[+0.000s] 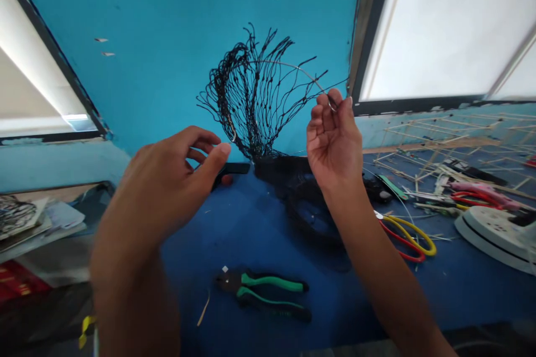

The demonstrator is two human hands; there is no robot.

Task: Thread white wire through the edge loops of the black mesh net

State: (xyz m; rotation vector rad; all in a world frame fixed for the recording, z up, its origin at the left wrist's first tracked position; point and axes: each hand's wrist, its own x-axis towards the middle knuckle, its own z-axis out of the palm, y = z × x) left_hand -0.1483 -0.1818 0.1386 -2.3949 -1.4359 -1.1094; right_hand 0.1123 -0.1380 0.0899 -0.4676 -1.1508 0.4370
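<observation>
A thin metal wire [307, 72] bends in an arc through the upper part of a black knotted net [255, 95]. My right hand [335, 139] pinches the wire's right end between thumb and fingertips, raised above the table. Loose net strands stick up past the wire, and the net narrows downward to a dark bundle [318, 223] on the table. My left hand [171, 173] is beside the net's left side, fingers curved and apart, holding nothing that shows. The wire's other end seems to curl near its fingertips. A black object [237, 168] shows partly behind that hand.
Green-handled pliers [272, 281] lie on the blue table [201, 251] in front. To the right are scissors with red and yellow handles [412, 237], a white round device [489, 234] and a framework of thin sticks [444, 139]. Papers [42, 223] are stacked at left.
</observation>
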